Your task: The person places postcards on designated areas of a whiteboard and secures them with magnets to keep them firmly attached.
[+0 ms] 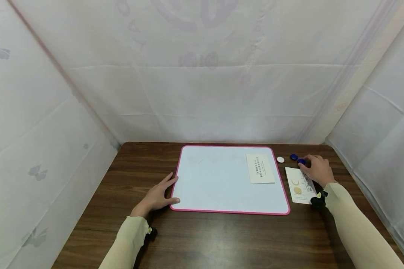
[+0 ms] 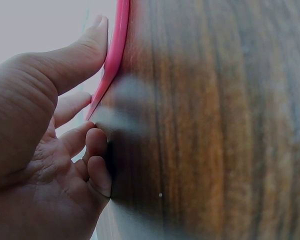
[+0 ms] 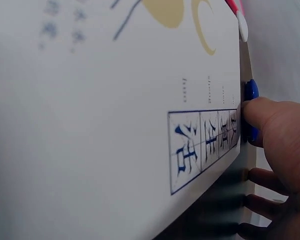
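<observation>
Pale right sleeve [image 1: 360, 226] leads to the right hand [image 1: 319, 170], pinching a blue disc [image 1: 301, 161] beyond the sideways-long whiteboard's [image 1: 219, 183] right edge; the left hand [image 1: 156, 196], fingers spread, touches its left edge

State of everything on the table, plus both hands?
left hand: touching left edge of whiteboard, thumb and index apart
right hand: pinching nearer blue disc
whiteboard: flat on table, one thin dark mark
text card: flat on whiteboard, right side
picture card: flat on table, partly hidden by right hand
nearer blue disc: held; lifted or not, unclear
farther blue disc: loose on table
white disc: loose on table
</observation>
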